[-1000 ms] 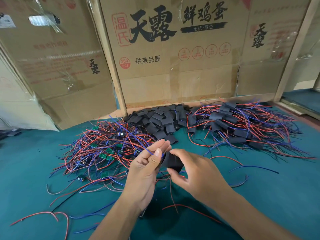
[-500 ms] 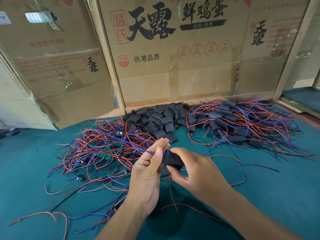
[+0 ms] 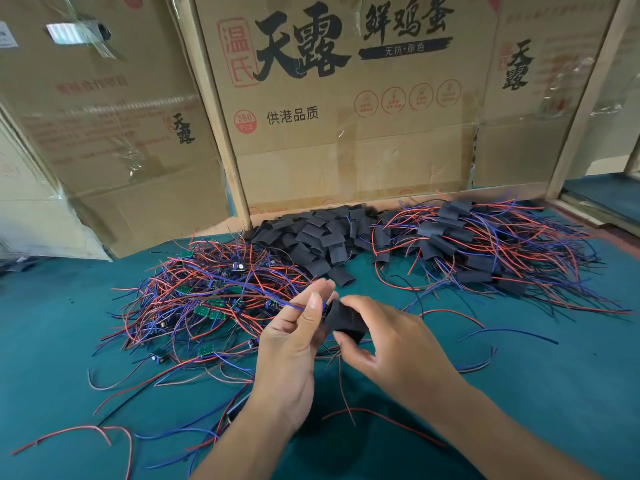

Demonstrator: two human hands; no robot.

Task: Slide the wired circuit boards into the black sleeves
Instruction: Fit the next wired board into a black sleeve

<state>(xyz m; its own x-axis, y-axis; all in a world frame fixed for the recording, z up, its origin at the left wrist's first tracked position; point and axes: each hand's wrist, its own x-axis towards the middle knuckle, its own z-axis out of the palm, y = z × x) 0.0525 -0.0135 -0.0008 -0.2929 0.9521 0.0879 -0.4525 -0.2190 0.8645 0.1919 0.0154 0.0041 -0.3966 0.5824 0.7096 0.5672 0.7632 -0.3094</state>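
Note:
Above the green table my right hand [image 3: 388, 344] pinches a black sleeve [image 3: 344, 320] between thumb and fingers. My left hand [image 3: 294, 341] meets the sleeve's left end and pinches a blue wire; the board on that wire is hidden behind the fingers. A tangle of red and blue wired circuit boards [image 3: 214, 299] lies to the left. Empty black sleeves [image 3: 318, 237] are heaped at the back centre. Sleeved boards with trailing wires [image 3: 478, 251] are piled at the back right.
Cardboard boxes [image 3: 346, 116] wall off the back of the green table [image 3: 536, 393]. Loose red, blue and black wires [image 3: 104, 434] stray over the near left and the right of the table. A wooden post [image 3: 585, 98] stands at the right.
Both hands stay together on the sleeve; they have drifted slightly, and the sleeve sits a little further over the left fingertips.

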